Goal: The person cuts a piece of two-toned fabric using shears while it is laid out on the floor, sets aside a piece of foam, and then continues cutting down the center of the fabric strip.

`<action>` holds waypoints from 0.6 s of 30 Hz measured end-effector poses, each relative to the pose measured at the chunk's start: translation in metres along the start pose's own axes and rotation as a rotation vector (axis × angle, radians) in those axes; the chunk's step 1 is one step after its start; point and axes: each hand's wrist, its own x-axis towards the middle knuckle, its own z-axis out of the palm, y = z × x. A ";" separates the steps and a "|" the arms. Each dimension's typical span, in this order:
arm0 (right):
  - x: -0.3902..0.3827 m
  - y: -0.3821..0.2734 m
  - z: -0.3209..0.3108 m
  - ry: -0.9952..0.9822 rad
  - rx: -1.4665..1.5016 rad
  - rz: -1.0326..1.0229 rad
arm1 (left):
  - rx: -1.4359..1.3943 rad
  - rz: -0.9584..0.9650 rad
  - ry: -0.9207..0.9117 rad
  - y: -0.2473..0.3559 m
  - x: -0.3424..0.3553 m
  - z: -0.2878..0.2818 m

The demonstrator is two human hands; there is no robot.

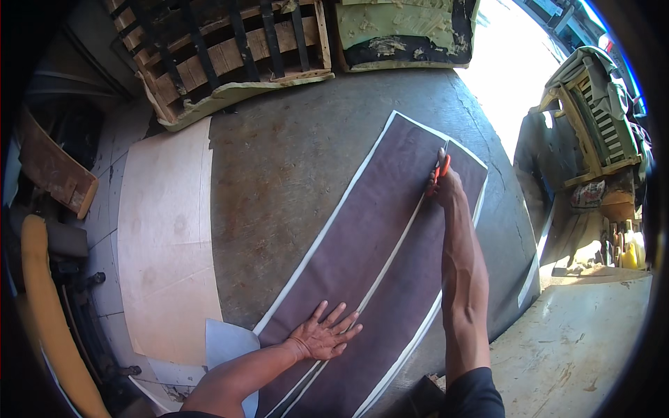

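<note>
A long dark purple-brown sheet of upholstery material (362, 223) with pale edges lies slantwise across the floor. A slit with a pale edge runs along its middle, from near me almost to the far end. At the slit's far end, my right hand (446, 187) grips orange-handled scissors (443, 167), with the blades at the uncut part near the far edge. Fingers spread, my left hand (326, 336) presses flat on the sheet beside the slit, nearer to me. The sheet's near end is partly hidden by my left arm.
On the left lies a pale plywood board (167, 240). A wooden seat frame with dark straps (237, 52) and a worn green foam piece (404, 35) stand at the back. At right are another wooden frame (592, 118) and a pale panel (571, 341). A yellow cushion (52, 313) stands far left.
</note>
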 end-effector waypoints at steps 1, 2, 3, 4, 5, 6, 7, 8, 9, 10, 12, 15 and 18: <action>0.005 -0.004 -0.002 -0.030 0.088 0.029 | 0.018 -0.001 0.004 0.001 0.000 0.000; 0.008 -0.007 -0.004 -0.023 0.171 0.043 | 0.017 0.007 0.013 0.000 0.000 0.000; 0.012 -0.009 -0.004 -0.034 0.166 0.006 | 0.050 0.014 0.004 -0.001 0.001 0.000; 0.016 -0.011 -0.004 -0.110 0.165 0.016 | 0.076 -0.005 0.000 -0.001 0.001 0.000; 0.018 -0.011 -0.004 -0.024 0.053 -0.071 | 0.044 -0.006 0.006 -0.001 0.001 -0.001; 0.019 -0.012 -0.003 0.084 -0.074 -0.096 | -0.008 0.008 0.008 0.000 0.001 -0.002; 0.019 -0.012 -0.004 0.008 -0.064 -0.119 | -0.060 0.011 0.000 -0.001 0.001 -0.003; 0.020 -0.014 -0.003 -0.033 -0.033 -0.197 | -0.026 -0.007 0.047 -0.003 0.001 -0.004; 0.019 -0.014 -0.004 -0.102 0.022 -0.143 | -0.028 -0.003 0.039 0.000 0.000 -0.005; 0.017 -0.014 -0.003 -0.112 0.072 -0.087 | -0.043 0.008 0.009 -0.001 0.000 -0.005; 0.010 -0.008 -0.003 -0.194 0.123 -0.094 | 0.005 0.001 0.030 0.000 -0.001 -0.005; -0.020 0.017 -0.021 -0.052 0.081 -0.102 | 0.014 0.003 0.009 0.000 -0.002 -0.007; -0.074 0.070 -0.064 0.316 -0.464 -0.293 | 0.009 0.005 0.030 -0.001 -0.003 -0.012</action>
